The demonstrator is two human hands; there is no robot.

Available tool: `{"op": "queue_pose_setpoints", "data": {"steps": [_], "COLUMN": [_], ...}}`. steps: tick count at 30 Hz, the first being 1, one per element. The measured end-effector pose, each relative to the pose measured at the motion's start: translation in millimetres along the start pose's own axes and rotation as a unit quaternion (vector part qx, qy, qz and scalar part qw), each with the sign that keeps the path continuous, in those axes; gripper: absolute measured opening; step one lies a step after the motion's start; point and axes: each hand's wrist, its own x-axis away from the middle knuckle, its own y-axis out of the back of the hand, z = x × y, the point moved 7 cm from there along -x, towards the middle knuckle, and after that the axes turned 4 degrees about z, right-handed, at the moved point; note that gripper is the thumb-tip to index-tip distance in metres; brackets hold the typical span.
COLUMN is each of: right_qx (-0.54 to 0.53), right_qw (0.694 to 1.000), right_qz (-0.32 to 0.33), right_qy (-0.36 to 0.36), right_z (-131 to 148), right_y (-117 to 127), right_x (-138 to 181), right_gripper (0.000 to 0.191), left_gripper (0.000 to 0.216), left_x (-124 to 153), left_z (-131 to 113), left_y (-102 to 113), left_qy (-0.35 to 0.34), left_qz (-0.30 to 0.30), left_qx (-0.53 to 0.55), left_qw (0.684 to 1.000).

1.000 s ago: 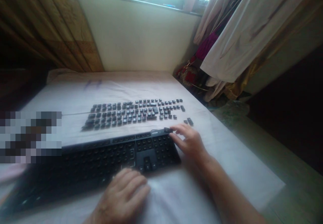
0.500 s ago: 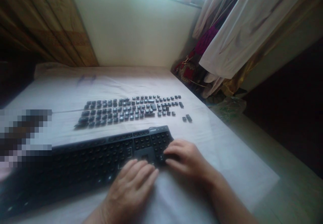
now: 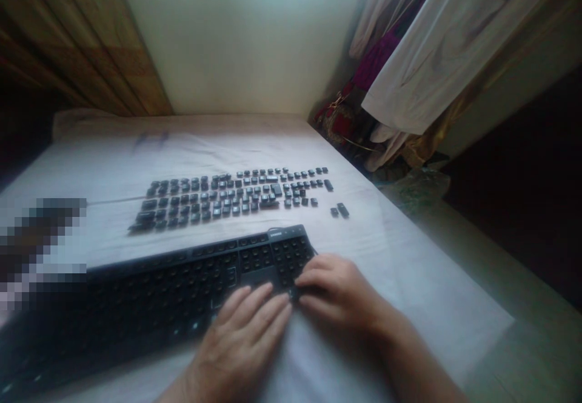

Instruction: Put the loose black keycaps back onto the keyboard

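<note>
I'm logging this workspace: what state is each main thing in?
Loose keys: laid out, mostly in rows.
Keyboard: mostly bare of keys.
Left hand: open, fingers over the keyboard's near edge.
Right hand: fingers bent near the keyboard's right end; grip unclear.
Cloth: spread, wrinkled.
Curtain: hanging in folds.

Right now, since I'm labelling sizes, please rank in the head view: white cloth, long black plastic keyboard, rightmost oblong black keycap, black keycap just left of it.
Largest first:
White cloth
Long black keyboard
Rightmost oblong keycap
Keycap just left of it
</note>
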Motion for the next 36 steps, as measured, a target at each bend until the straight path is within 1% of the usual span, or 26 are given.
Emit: {"op": "queue_pose_setpoints", "data": {"steps": [5, 11, 16, 25, 30, 36], "right_qx": [-0.003, -0.019, -0.028, -0.046, -0.051, -0.051], "right_qw": [1.0, 1.0, 1.0, 0.999, 0.999, 0.999], "right_qz": [0.0, 0.0, 0.009, 0.017, 0.015, 0.009], "right_qy": [0.007, -0.004, -0.011, -0.015, 0.001, -0.006], "right_z": [-2.6, -3.0, -3.7, -5.4, -6.8, -8.6], "right_y": [-0.7, -0.5, -2.0, -2.2, -3.1, -3.3], "right_x": [1.2, 0.6, 0.4, 1.5, 2.3, 3.1], "right_gripper": [0.01, 0.01, 0.011, 0.015, 0.014, 0.014], "left_gripper": [0.033, 0.033, 0.032, 0.031, 0.032, 0.032], "left_x": [1.4, -2.5, -2.9, -4.2, -3.5, -5.1], "left_z": [1.0, 1.3, 0.0, -1.2, -1.7, -1.9], "left_y": [-2.1, -1.1, -5.9, -5.0, -6.4, -5.0], "left_qy": [0.003, 0.014, 0.018, 0.013, 0.008, 0.01], "left_qz": [0.005, 0.007, 0.027, 0.028, 0.041, 0.035], "left_qx": [0.007, 0.036, 0.032, 0.027, 0.017, 0.018], "left_qw": [1.0, 0.999, 0.999, 0.999, 0.999, 0.999]}}
